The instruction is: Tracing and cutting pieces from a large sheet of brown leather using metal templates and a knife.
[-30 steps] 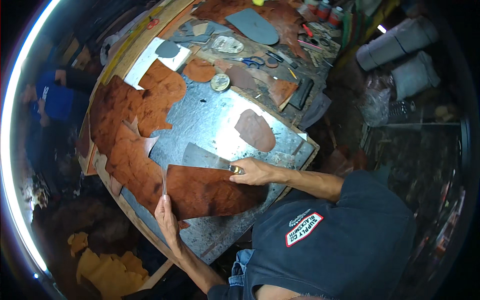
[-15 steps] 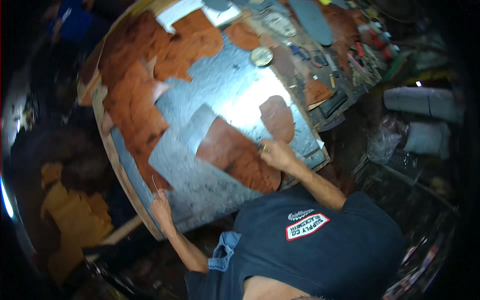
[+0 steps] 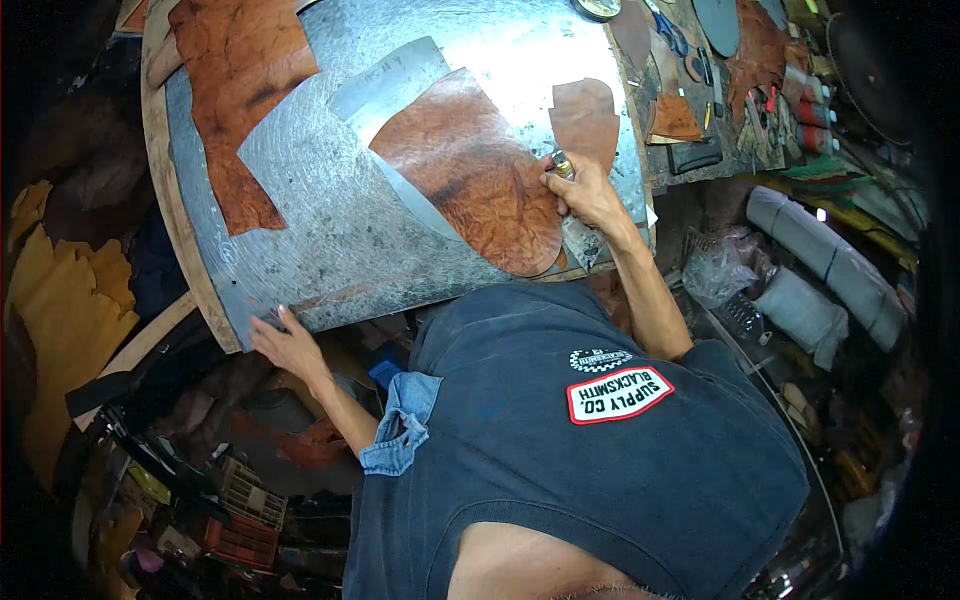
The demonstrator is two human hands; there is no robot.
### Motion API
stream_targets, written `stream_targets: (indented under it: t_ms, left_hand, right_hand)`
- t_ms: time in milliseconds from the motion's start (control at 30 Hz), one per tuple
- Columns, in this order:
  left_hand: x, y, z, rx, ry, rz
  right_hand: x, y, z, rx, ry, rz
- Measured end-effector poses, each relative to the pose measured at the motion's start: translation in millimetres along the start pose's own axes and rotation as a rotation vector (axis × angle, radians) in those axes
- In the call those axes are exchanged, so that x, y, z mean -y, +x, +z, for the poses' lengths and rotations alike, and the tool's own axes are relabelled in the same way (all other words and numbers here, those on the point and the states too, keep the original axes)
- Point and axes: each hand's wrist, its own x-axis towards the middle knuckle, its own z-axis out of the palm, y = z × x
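Note:
My right hand (image 3: 594,203) is closed around a small tool with a brass-coloured end (image 3: 562,165), at the right edge of a rounded piece of brown leather (image 3: 465,165). Just beyond that hand lies a smaller brown leather piece (image 3: 586,112). My left hand (image 3: 290,346) has its fingers apart at the near left corner of the grey worktop (image 3: 340,200), with nothing visible in it. Partly under the rounded leather is a grey flat sheet (image 3: 390,78). A larger brown hide (image 3: 245,90) lies toward the far left.
Wood edging (image 3: 190,240) borders the worktop on the left. At the right, a side bench holds blue-handled scissors (image 3: 668,35), a leather scrap stack (image 3: 675,118) and several tools. Wrapped rolls (image 3: 820,260) stand below it. Yellow leather (image 3: 65,300) hangs at left.
My left hand has left the large hide's edge, where it held a thin pale strand, and opened at the worktop's near corner. The view has shifted; my right hand stays by the rounded leather.

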Motion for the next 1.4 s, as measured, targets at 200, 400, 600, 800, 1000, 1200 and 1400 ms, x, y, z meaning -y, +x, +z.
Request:
stream_targets:
  t_ms: [200, 400, 600, 800, 1000, 1200, 1400]
  left_hand:
    - [-76, -4, 22, 0.002, -0.130, 0.277]
    - [-120, -10, 49, 0.053, -0.107, 0.456]
    - [-107, 16, 49, 0.052, -0.146, 0.436]
    - [-100, 34, 50, 0.027, -0.120, 0.408]
    - [-103, 34, 49, 0.022, -0.174, 0.403]
    - [-84, 58, 48, -0.160, -0.543, 0.335]
    - [-115, 84, 1, -0.054, -1.213, -0.192]
  right_hand:
    - [2, 0, 0, -0.040, -0.006, 0.014]
    - [5, -2, -6, -0.099, 0.089, -0.213]
    - [20, 15, -37, -0.231, 0.327, -0.172]
    - [40, 72, -138, -0.493, 0.403, -0.333]
    - [24, 150, -298, -0.597, 0.479, -0.263]
    - [4, 209, -353, -0.631, 0.329, -0.098]
    - [-6, 196, -292, -1.147, -0.151, -0.419]
